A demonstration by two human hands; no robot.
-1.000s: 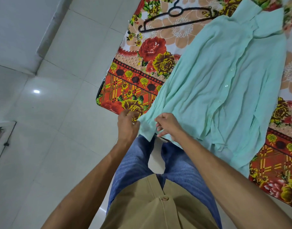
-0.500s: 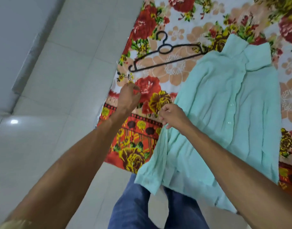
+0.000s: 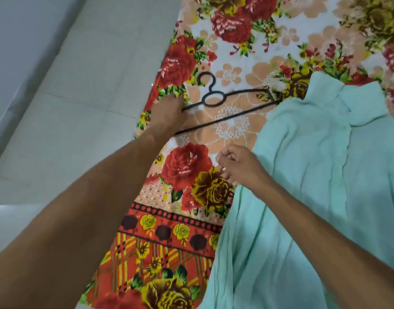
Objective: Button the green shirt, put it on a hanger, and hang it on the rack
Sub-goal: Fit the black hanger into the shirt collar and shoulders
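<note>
my two bare forearms reach in from the near edge. the right one lies across the pale mint green button-front shirt (image 3: 325, 175) and hides part of its lower front. that shirt lies flat on the right side of the bed, its hem toward the near edge and its collar at the far end. under it is a cotton bedsheet printed with red and yellow roses (image 3: 180, 230), with an orange patterned border along the near edge. my right hand (image 3: 240, 168) is over the sheet, just beside the shirt's left edge, fingers curled in together with nothing visible in them. further on, my left hand (image 3: 167, 114) covers the left end of the thin black hanger (image 3: 236, 115) lying on the sheet. i cannot tell whether those fingers are closed round it. pale grey floor tiles (image 3: 80, 97) lie off the bed's left edge, and a plain grey wall (image 3: 13, 30) beyond them.
</note>
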